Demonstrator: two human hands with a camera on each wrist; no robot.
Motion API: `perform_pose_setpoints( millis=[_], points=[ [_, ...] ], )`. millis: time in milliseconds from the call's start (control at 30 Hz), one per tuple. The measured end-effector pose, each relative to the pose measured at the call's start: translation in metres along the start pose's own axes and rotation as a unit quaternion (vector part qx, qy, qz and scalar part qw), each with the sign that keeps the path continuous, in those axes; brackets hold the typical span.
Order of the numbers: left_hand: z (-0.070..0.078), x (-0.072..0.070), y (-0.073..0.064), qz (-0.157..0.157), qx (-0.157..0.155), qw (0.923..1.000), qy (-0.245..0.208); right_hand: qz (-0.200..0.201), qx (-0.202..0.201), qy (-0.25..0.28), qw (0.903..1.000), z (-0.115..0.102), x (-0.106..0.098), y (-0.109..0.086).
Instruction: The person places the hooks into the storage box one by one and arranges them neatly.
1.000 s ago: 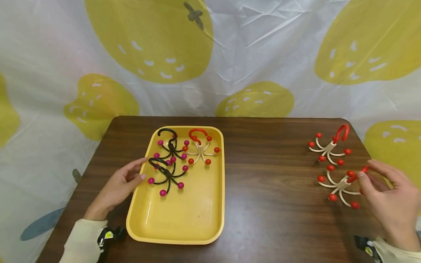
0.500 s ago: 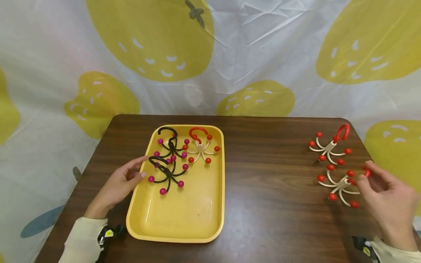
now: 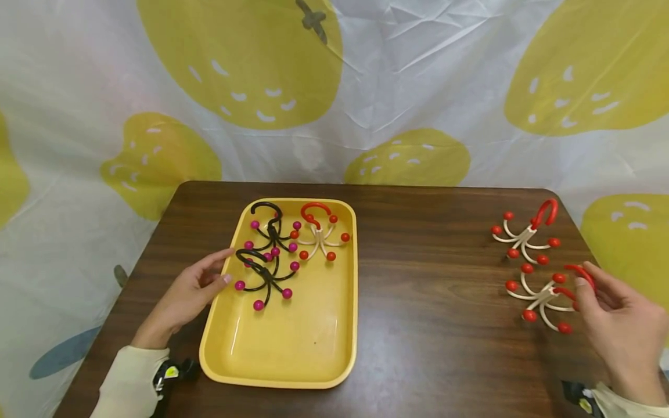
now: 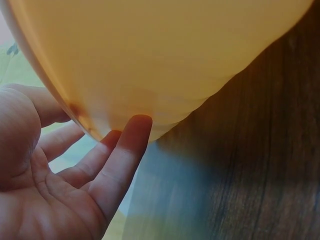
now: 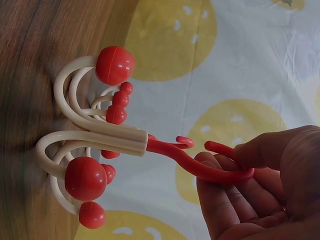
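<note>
My left hand (image 3: 190, 296) holds the left rim of a yellow tray (image 3: 292, 384), fingers against its outer wall (image 4: 150, 65) and thumb at the rim. My right hand (image 3: 624, 319) pinches the red hook of a multi-arm hanging hook (image 3: 546, 295) with cream arms and red ball tips. In the right wrist view, this hanging hook (image 5: 132, 141) stands hook upward with its arms close over the table, the curved red part between thumb and fingers. Just behind it on the table is a matching red-and-cream hanging hook (image 3: 522, 237).
Inside the tray lie two black hanging hooks, a rear one (image 3: 272, 232) and a front one (image 3: 268, 277), with magenta balls. A red-and-cream one (image 3: 319, 232) lies beside them. The brown table (image 3: 428, 302) ends at a fruit-print curtain (image 3: 407, 87).
My right hand has turned the red hook, so its tip now points left, and sits slightly lower in view. The left hand and the tray have stayed in place.
</note>
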State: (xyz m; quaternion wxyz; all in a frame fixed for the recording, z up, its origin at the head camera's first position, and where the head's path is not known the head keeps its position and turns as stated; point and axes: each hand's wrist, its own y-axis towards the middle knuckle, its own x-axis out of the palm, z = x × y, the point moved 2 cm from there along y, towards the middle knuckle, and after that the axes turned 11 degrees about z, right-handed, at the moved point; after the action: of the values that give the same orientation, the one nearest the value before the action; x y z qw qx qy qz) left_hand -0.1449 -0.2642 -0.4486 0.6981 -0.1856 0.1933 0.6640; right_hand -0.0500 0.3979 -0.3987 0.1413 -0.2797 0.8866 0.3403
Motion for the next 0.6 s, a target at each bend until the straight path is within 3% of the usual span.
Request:
perform_pose_setpoints(
  millis=[200, 600],
  points=[
    [0.000, 0.000, -0.001, 0.000, 0.000, 1.0000, -0.003, -0.002, -0.014, 0.025, 0.9996, 0.000, 0.000, 0.002],
    [-0.001, 0.000, 0.000, -0.004, 0.004, 0.9999, -0.010, -0.016, -0.009, 0.021, 0.9996, -0.011, -0.003, 0.006]
  ],
)
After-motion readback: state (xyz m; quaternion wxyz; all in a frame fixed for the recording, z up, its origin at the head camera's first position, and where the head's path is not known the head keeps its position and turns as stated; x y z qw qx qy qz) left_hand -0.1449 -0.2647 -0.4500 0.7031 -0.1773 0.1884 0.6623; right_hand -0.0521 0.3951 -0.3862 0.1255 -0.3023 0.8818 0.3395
